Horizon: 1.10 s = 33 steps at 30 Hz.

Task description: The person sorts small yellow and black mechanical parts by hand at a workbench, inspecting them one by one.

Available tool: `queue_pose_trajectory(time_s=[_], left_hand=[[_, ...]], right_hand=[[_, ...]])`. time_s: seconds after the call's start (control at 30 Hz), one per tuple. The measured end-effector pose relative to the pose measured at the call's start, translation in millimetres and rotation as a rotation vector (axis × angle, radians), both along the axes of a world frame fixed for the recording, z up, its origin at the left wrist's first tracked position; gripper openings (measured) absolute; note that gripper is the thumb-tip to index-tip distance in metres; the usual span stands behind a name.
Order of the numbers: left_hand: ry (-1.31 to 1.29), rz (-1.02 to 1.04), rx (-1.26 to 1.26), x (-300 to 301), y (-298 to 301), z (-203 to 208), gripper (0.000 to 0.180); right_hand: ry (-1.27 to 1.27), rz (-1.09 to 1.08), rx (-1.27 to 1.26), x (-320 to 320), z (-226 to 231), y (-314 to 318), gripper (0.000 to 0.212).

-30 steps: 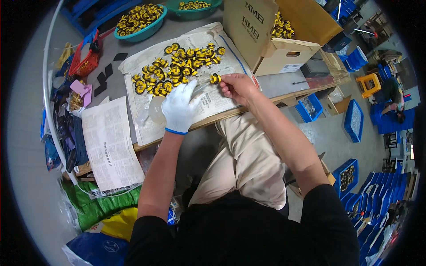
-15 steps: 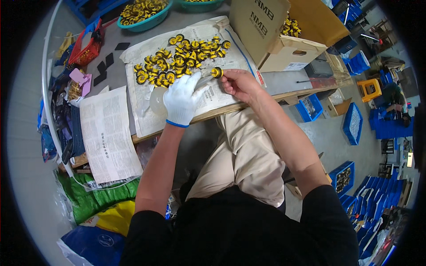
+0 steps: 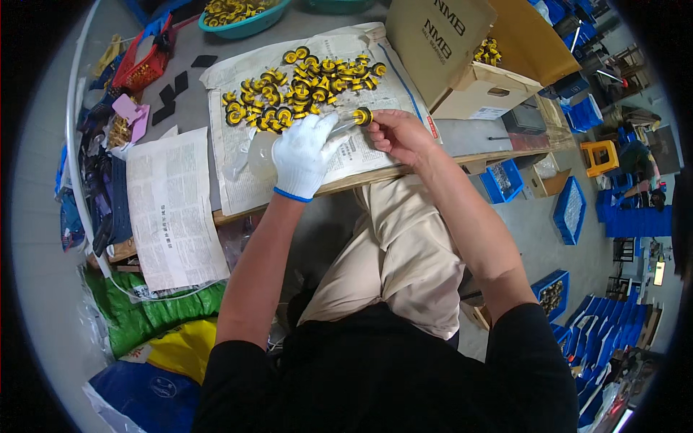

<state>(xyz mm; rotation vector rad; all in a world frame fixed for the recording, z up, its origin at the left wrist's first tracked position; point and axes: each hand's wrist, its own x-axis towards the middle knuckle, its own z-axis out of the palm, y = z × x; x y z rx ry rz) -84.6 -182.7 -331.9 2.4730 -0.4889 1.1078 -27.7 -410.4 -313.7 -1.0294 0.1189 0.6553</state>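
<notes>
- The gloved left hand (image 3: 302, 155) was wrapped around a translucent bottle (image 3: 261, 156); the rounded body showed beyond the little-finger side of the palm, and the glove hid the remaining grip surface.
- A thin clear nozzle (image 3: 342, 127) extended from the thumb side of the glove toward the right hand (image 3: 403, 137). Contact between the nozzle tip and the part could not be determined.
- The bare right hand pinched 1 yellow-and-black wheel-shaped part (image 3: 362, 116) between thumb and fingertips, with no visible slack.
- This part was positioned above the newspaper sheet (image 3: 354, 164), to the right of the glove.
- A pile of similar parts (image 3: 303, 88) lay on the sheet, beyond both hands.
- A cardboard box (image 3: 485, 92) stood to the right of the pile.
- A teal basin (image 3: 249, 29) containing similar parts stood behind the sheet.
- 4 flat black pieces (image 3: 167, 94) lay left of the sheet.
</notes>
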Motion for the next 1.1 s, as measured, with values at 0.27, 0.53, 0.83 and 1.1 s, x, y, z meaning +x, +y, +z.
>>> queue_pose_trajectory(time_s=[0.27,0.53,0.83,1.1], left_hand=[[0.125,0.006,0.021,-3,-1,5,0.035],[0.120,0.007,0.005,-3,-1,7,0.034],[0.145,-0.004,0.010,-4,1,7,0.033],[0.174,0.004,0.009,-5,0,10,0.033]], right_hand=[[0.027,-0.002,0.010,1,0,-1,0.013],[0.019,0.000,-0.030,-1,4,3,0.015],[0.019,0.033,-0.019,-2,5,2,0.016],[0.022,0.067,0.020,0,1,-2,0.018]])
